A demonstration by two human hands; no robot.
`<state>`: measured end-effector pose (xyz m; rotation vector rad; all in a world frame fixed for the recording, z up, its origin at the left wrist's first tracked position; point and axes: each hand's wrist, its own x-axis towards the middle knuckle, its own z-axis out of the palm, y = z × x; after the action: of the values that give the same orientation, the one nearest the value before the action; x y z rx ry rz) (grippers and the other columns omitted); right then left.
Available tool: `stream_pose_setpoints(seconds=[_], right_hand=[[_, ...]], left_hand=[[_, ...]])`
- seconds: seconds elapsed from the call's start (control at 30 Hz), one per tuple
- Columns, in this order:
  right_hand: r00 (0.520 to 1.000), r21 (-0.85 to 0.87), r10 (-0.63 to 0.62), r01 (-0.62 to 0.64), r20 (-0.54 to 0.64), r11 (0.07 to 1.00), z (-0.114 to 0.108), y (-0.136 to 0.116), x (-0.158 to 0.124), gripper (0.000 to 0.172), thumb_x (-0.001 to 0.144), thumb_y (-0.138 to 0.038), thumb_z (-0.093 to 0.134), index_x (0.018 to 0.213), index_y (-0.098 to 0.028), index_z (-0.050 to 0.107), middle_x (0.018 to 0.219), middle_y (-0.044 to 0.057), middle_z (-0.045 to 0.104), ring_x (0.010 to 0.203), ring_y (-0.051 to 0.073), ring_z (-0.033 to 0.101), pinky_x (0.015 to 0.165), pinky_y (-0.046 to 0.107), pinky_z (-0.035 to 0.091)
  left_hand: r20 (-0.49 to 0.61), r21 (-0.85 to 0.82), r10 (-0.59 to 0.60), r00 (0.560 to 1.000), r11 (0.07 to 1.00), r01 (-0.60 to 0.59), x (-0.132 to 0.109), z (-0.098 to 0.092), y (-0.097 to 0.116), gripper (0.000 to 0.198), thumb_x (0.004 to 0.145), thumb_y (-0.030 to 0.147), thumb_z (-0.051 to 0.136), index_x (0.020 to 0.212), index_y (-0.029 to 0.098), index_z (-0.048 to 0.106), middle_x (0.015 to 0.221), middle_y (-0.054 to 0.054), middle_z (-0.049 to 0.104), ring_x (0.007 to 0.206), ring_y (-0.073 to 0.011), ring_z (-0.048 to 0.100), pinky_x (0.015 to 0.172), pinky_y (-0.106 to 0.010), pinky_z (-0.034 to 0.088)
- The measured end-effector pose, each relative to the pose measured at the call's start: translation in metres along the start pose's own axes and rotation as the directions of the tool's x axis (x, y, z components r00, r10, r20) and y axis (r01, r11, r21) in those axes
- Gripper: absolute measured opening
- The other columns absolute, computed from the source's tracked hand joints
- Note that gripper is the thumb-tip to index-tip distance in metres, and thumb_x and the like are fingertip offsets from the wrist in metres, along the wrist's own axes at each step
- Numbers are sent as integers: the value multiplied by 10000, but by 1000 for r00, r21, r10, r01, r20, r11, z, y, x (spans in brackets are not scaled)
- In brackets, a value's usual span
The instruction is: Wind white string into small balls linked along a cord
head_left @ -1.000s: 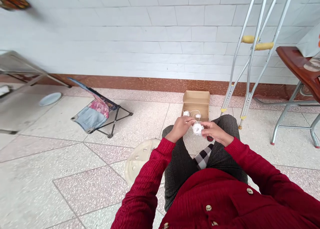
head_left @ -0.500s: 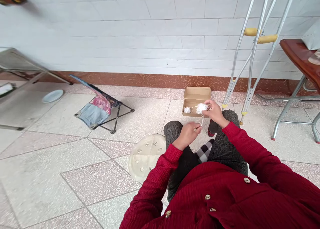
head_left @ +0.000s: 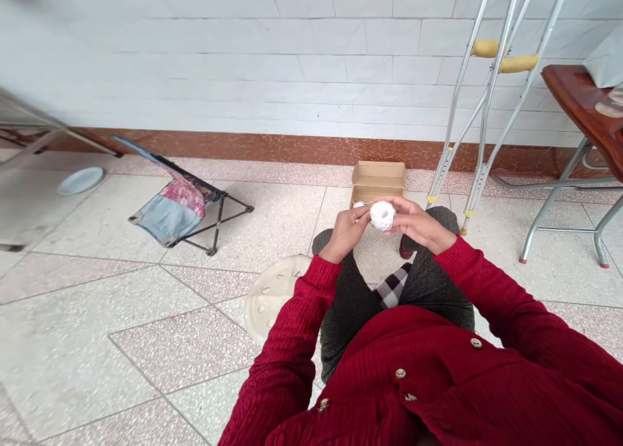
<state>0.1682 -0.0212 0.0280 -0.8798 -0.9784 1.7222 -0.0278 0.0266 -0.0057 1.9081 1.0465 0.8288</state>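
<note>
A ball of white yarn (head_left: 382, 216) with a dark hollow in its middle is in front of my knees. My right hand (head_left: 413, 224) is closed round its right side, thumb below and fingers behind. My left hand (head_left: 346, 234) pinches at the ball's left edge with thumb and forefinger; how much yarn lies between those fingertips is hidden. Just beyond the hands an open cardboard box (head_left: 378, 173) stands on the floor with its lid raised. Part of a second white ball (head_left: 359, 205) shows in it, with a strand running towards my hands.
To the left are a low folding chair (head_left: 170, 209) and a pale round plate-like thing (head_left: 80, 180). A round cream mat (head_left: 265, 300) lies beside my left leg. Crutches (head_left: 479, 121) lean on the tiled wall at right, near a brown-topped metal-legged stool (head_left: 581, 115).
The yarn ball has come down and left, out from over the box, and its hollow now faces up. My left hand has risen from the hanging strands to the ball's edge. The view has shifted slightly.
</note>
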Motion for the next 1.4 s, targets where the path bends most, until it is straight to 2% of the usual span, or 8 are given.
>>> stream_pose_setpoints(seconds=[0.17,0.4,0.67,0.9,1.03,1.17,1.3,1.4], right_hand=[[987,-14,-75,74,-144,997,-12,-8,27,451,670,-305,837,1075,-214,659,1013,34,687,765,137,644,667,272,591],[881,-444,-266,72,-392,893,-50,39,52,506,529,-291,867,957,-212,607,1004,15,624,641,96,531,449,208,454],[984,-64,120,-130,-132,989,-25,60,4,442,602,-273,849,1001,-206,671,946,11,652,678,108,624,577,241,561],[992,93,124,-121,-24,988,7,15,-9,438,616,-167,820,1032,-215,691,984,19,676,824,157,647,660,273,614],[997,102,33,-26,-69,994,8,-1,2,421,639,-220,813,1031,-208,657,972,26,687,807,159,660,679,280,605],[946,-164,-152,108,-286,980,-18,4,33,420,632,-331,817,978,-215,610,988,23,663,661,124,608,580,276,548],[846,-588,-332,27,-418,808,-47,35,48,426,559,-294,816,931,-208,628,951,22,630,705,145,561,578,275,498],[911,-616,-246,-11,-331,788,-51,60,36,397,515,-205,795,892,-202,670,909,10,623,736,151,557,603,275,502]], left_hand=[[71,19,4,997,1000,-5,-15,18,2,392,981,365,490,701,158,670,719,0,672,733,-151,612,756,-254,452],[209,246,45,977,964,-98,-29,20,11,286,950,240,543,708,179,684,731,-16,697,753,-175,632,847,-309,481],[67,317,134,989,937,-149,0,-12,0,201,937,223,582,845,206,759,856,-25,764,824,-187,668,1058,-399,443],[3,-21,-12,1000,1000,12,1,8,-13,289,934,275,515,839,151,759,817,-23,742,768,-176,642,722,-259,479],[25,28,-56,998,998,55,-12,25,-16,346,928,276,518,652,147,681,654,-2,663,657,-149,583,683,-250,447],[171,66,-16,985,998,4,-30,35,-10,368,976,310,497,684,166,668,691,-1,671,691,-150,608,712,-254,449],[197,230,85,977,964,-131,-32,27,-3,320,968,247,524,692,187,674,701,-21,683,754,-192,632,853,-334,487],[169,329,157,973,922,-206,-23,11,-2,210,950,208,559,823,200,726,812,-36,747,787,-196,655,1035,-422,448]])
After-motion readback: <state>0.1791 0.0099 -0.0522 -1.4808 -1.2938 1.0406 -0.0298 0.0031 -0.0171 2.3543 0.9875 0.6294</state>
